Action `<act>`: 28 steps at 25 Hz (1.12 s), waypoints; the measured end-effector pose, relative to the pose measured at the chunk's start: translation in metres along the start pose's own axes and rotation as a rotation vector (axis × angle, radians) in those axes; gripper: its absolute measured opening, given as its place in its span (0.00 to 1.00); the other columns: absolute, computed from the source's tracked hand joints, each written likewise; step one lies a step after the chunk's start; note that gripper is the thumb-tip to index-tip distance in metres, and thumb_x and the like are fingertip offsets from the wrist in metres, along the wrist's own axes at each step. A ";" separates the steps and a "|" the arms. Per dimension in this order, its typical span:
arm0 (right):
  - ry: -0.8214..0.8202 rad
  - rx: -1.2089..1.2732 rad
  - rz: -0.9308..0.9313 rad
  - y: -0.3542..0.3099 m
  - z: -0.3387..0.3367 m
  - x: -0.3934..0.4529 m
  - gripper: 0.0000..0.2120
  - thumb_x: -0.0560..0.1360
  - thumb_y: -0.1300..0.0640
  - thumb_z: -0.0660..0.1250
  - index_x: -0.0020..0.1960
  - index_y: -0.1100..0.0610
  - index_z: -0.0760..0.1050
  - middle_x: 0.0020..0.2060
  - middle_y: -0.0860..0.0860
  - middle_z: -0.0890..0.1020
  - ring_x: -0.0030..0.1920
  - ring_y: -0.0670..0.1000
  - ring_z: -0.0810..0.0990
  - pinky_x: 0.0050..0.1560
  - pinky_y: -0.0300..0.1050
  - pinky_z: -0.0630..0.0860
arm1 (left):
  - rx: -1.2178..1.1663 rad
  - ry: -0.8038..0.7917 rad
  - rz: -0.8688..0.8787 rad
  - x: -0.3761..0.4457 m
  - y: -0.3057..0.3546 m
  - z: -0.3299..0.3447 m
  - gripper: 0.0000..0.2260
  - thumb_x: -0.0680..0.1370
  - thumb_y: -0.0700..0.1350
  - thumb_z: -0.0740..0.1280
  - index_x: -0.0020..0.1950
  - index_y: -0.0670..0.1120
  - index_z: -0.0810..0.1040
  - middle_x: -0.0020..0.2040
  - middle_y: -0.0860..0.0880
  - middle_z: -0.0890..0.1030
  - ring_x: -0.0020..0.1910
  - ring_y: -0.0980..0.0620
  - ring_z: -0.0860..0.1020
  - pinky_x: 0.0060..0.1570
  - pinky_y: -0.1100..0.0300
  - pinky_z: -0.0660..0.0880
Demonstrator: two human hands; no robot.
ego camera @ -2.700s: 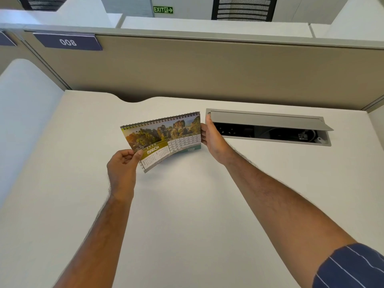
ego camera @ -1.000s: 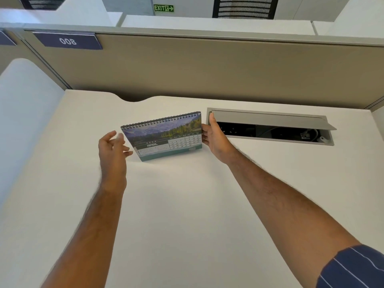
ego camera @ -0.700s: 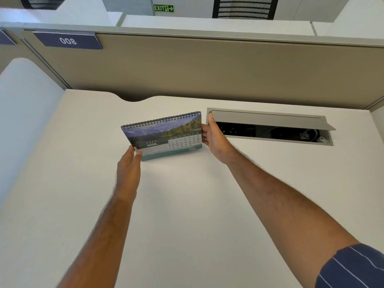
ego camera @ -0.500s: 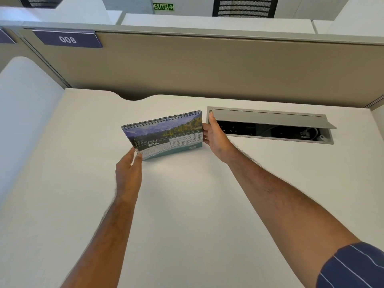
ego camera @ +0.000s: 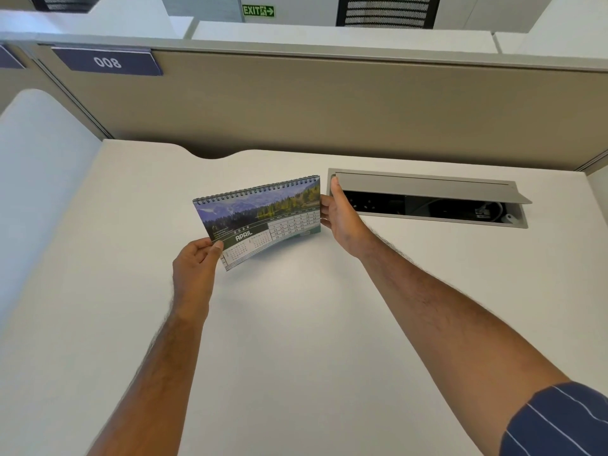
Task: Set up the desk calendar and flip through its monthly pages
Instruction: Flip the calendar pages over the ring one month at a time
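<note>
A spiral-bound desk calendar (ego camera: pixel 263 212) stands on the white desk (ego camera: pixel 296 324), showing its APRIL page with a lake and mountain photo. My left hand (ego camera: pixel 194 264) pinches the lower left corner of that page between thumb and fingers and holds it lifted away from the stand. My right hand (ego camera: pixel 342 215) grips the calendar's right edge, thumb up along the side, steadying it.
An open grey cable hatch (ego camera: pixel 427 199) with sockets and a cable sits just right of the calendar. A beige partition (ego camera: pixel 329 106) with a "008" label (ego camera: pixel 107 62) closes off the far edge. A white side panel (ego camera: pixel 39 179) stands at the left.
The MARCH page went over, leaving APRIL showing. My left hand came back from the left, took the APRIL page's lower corner and has lifted it. My right hand stayed put.
</note>
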State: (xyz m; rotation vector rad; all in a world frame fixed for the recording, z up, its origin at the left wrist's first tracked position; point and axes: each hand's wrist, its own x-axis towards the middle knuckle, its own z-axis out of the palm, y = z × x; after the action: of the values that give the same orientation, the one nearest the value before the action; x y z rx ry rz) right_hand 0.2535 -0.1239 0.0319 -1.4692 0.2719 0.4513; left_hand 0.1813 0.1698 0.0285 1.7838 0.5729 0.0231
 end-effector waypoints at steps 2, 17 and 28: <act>0.009 -0.008 0.000 0.000 0.000 0.000 0.45 0.84 0.29 0.38 0.71 0.55 0.82 0.66 0.55 0.86 0.71 0.55 0.80 0.82 0.61 0.64 | -0.019 -0.054 0.000 -0.002 0.005 -0.002 0.07 0.83 0.50 0.74 0.60 0.51 0.83 0.46 0.58 0.90 0.45 0.68 0.86 0.40 0.74 0.77; -0.033 0.058 -0.039 -0.001 -0.001 -0.008 0.40 0.86 0.31 0.40 0.71 0.52 0.83 0.69 0.56 0.85 0.74 0.58 0.80 0.82 0.64 0.65 | -0.478 -0.227 0.056 -0.003 0.055 -0.024 0.27 0.87 0.65 0.55 0.50 0.54 0.91 0.49 0.53 0.91 0.51 0.53 0.87 0.53 0.61 0.83; -0.004 -0.021 -0.025 0.002 -0.005 -0.001 0.42 0.85 0.30 0.37 0.75 0.50 0.79 0.70 0.52 0.84 0.74 0.54 0.78 0.84 0.65 0.61 | -0.322 -0.224 0.052 0.022 0.075 -0.015 0.28 0.89 0.63 0.51 0.71 0.48 0.83 0.47 0.49 0.88 0.43 0.56 0.78 0.47 0.57 0.72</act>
State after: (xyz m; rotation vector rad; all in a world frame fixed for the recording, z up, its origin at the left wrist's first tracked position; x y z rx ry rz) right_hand 0.2525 -0.1286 0.0303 -1.4909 0.2465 0.4381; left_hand 0.2232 0.1782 0.0954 1.4634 0.3400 -0.0459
